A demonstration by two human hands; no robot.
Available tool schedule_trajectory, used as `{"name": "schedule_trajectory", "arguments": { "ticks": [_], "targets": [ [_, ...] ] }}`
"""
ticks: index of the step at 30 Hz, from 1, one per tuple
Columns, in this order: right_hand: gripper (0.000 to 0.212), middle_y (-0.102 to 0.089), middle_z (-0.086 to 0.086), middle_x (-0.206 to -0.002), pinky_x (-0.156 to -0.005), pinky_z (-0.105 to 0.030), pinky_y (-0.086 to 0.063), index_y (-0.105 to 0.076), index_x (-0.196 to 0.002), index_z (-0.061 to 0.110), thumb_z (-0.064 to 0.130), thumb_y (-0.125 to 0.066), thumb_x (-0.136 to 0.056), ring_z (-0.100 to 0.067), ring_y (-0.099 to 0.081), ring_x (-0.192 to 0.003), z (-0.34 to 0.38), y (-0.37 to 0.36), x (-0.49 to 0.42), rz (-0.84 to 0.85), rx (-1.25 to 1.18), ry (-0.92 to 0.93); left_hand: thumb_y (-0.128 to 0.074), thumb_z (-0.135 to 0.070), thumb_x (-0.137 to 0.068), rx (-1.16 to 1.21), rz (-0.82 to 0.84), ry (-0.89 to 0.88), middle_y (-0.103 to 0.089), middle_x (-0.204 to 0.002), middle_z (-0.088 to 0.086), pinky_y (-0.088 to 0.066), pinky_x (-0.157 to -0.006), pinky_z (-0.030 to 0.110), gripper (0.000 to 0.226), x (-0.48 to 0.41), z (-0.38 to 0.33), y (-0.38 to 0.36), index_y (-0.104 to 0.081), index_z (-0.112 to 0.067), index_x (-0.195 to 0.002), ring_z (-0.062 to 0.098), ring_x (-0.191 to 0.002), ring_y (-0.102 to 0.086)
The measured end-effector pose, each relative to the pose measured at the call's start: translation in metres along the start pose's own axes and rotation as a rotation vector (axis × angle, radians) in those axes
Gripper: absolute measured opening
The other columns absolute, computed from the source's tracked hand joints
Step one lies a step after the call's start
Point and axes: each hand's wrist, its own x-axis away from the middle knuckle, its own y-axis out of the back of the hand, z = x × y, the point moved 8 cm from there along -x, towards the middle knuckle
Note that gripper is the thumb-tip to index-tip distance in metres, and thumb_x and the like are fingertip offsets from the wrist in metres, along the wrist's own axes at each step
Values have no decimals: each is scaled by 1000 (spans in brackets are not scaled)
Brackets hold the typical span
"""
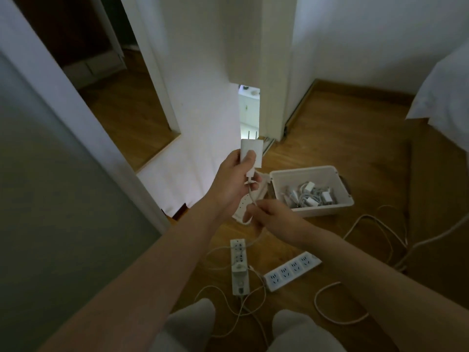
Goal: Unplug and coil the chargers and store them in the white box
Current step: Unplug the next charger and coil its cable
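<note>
My left hand (pixel 234 181) grips a white charger block (pixel 251 152) held up with its two prongs pointing away. Its thin white cable (pixel 251 196) hangs down from the block into my right hand (pixel 269 215), which pinches it just below. The white box (pixel 279 177) stands on the wood floor to the right of both hands, with several coiled white chargers (pixel 311 194) inside. On the floor below my hands lies a white power strip (pixel 238 257) with a charger (pixel 239 276) plugged into it.
A second white power strip (pixel 291 270) lies at an angle right of the first. Loose white cables (pixel 375 224) trail over the floor on the right. A round white strip (pixel 241 208) peeks out behind my hands. My knees (pixel 193 323) fill the bottom edge. White bedding (pixel 441 97) hangs at right.
</note>
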Motion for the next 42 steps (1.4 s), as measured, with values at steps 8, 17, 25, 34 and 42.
{"name": "schedule_trajectory", "arguments": {
  "ticks": [8,17,25,34,42],
  "targets": [
    [26,-49,11,-62,-51,-10,-35,-59,-71,22,33,-52,-93,4,-44,-51,9,20,26,-6,238,39,-41,-45,-92,49,219,167,-42,-67,10,-19,-36,15,49,37,-3,17,-52,-1,-109,4,-38,-26],
    [38,-50,0,-63,-58,-26,-37,-58,-73,10,45,-56,-87,-11,-44,-58,-21,-4,40,9,646,-13,-52,-36,-94,-494,439,323,-55,-86,17,-31,-39,12,45,85,69,49,-56,3,-115,3,-42,-42],
    [31,-39,14,-62,-48,-16,-23,-43,-68,26,44,-46,-93,-1,-37,-55,-15,-14,60,-218,746,37,-51,-31,-95,-858,330,307,-58,-89,6,-44,-67,25,25,95,96,78,-60,-7,-97,22,-79,-55],
    [30,-41,13,-60,-45,-16,-25,-61,-86,17,40,-43,-96,-9,-47,-60,0,-8,77,-469,696,-43,-52,-36,-93,-901,283,206,-59,-104,6,-55,-79,39,25,93,102,64,-51,-17,-109,24,-91,-61],
    [24,-57,4,-60,-50,-22,-36,-68,-86,18,30,-49,-95,-13,-52,-56,8,-11,92,-492,368,23,-51,-26,-96,-781,196,149,-53,-89,-4,-44,-55,18,22,88,102,51,-49,-9,-109,10,-71,-54]
  ]
}}
